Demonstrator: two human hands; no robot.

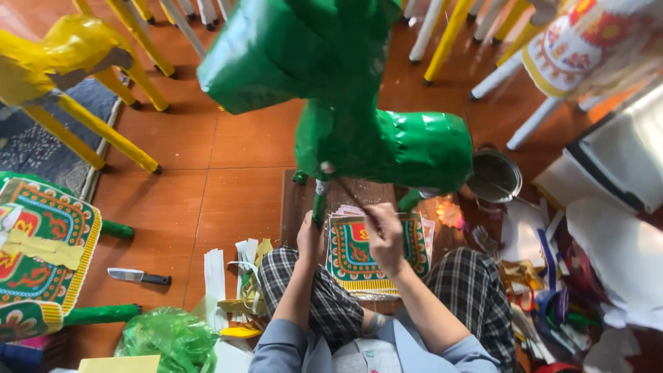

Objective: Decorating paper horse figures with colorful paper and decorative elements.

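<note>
We sit on floor, patterned green-red-yellow paper sheets (376, 250) in lap. Our left hand (310, 238) clenched round green front leg (320, 206) of big green paper horse (359, 103) standing before us. Our right hand (384, 235) pinches thin stick, tip near leg top. Step in hand looks like gluing; next move calls for steady leg, careful dab. Metal pot (494, 175) beyond.

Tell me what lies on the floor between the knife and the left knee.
In the head view, white paper strips lie between the knife and the left knee; otherwise bare floor.
</note>
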